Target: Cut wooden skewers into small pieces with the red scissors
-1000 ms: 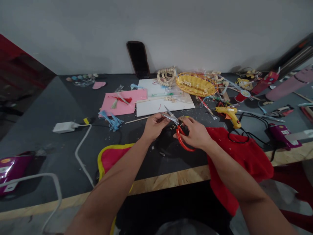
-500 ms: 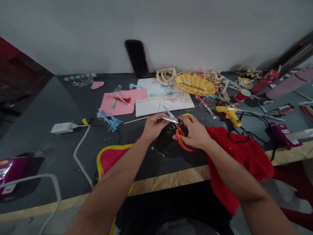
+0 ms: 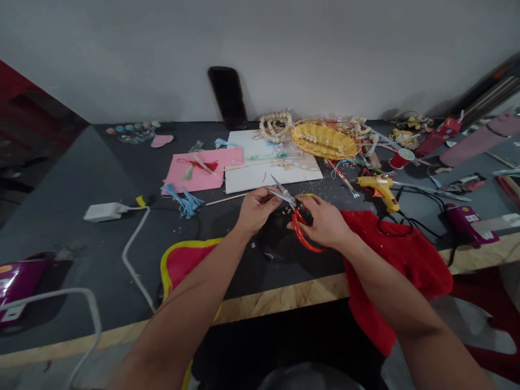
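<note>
My right hand (image 3: pixel 325 221) is closed around the red handles of a pair of scissors (image 3: pixel 299 230). The blades are parted and point up and left, one of them passing by the fingertips of my left hand (image 3: pixel 254 211). Thumb and finger of that left hand are pinched together; whatever sits between them is too small to make out. Thumb and forefinger of my right hand meet close to the scissors' pivot. Small pale scraps lie on the dark tabletop (image 3: pixel 292 271) under and around both hands.
Behind my hands lie a white board (image 3: pixel 280 176), pink paper (image 3: pixel 174 168), blue tassels (image 3: pixel 184 203) and a yellow wicker basket (image 3: pixel 329 142). To the right are a yellow glue gun (image 3: pixel 379 189) with its cable and a red cloth (image 3: pixel 398 254). A phone (image 3: pixel 228 97) leans on the wall.
The scissors and both hands have hardly moved; the blades turn slightly beside my left fingertips. The view shifts a little, and the other things stay where they were.
</note>
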The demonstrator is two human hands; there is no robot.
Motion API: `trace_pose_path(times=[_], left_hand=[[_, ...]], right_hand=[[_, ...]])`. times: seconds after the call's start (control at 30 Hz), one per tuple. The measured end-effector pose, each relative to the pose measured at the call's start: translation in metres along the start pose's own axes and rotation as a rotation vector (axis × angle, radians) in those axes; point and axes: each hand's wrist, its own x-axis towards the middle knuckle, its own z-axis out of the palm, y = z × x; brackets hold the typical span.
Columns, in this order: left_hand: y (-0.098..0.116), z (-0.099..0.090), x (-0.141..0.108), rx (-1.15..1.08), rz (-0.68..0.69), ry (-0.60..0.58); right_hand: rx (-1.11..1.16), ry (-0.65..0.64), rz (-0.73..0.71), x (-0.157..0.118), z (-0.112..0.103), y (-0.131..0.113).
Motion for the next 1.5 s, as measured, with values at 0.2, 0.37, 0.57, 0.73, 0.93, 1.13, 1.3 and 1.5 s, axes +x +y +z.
trace_pose_path(times=[0.2, 0.37, 0.57, 0.73, 0.93, 1.13, 1.3, 1.5], left_hand=[[0.001, -0.001, -0.001, 0.000, -0.004, -0.039], [0.001, -0.001, -0.001, 0.028, 0.002, -0.057], [-0.001, -0.001, 0.000, -0.018, -0.030, -0.043], [-0.001, 0.000, -0.002, -0.022, 0.004, -0.041], [-0.001, -0.001, -0.002, -0.011, 0.001, -0.040], [0.006, 0.000, -0.003, 0.021, -0.007, -0.105], [0.008, 0.000, -0.003, 0.022, -0.018, -0.125], [0.004, 0.000, -0.003, -0.008, -0.026, -0.095]], right_hand=[[-0.039, 0.017, -0.002, 0.002, 0.001, 0.002], [-0.022, 0.018, -0.020, 0.003, 0.003, 0.005], [0.002, 0.010, -0.036, 0.003, 0.003, 0.005], [-0.020, -0.008, -0.031, 0.000, 0.000, 0.000], [-0.034, -0.009, 0.004, 0.001, -0.001, 0.002], [0.001, -0.016, -0.035, 0.002, -0.002, 0.004], [0.050, -0.032, -0.064, 0.003, -0.001, 0.007], [0.010, 0.000, -0.069, 0.002, 0.001, 0.004]])
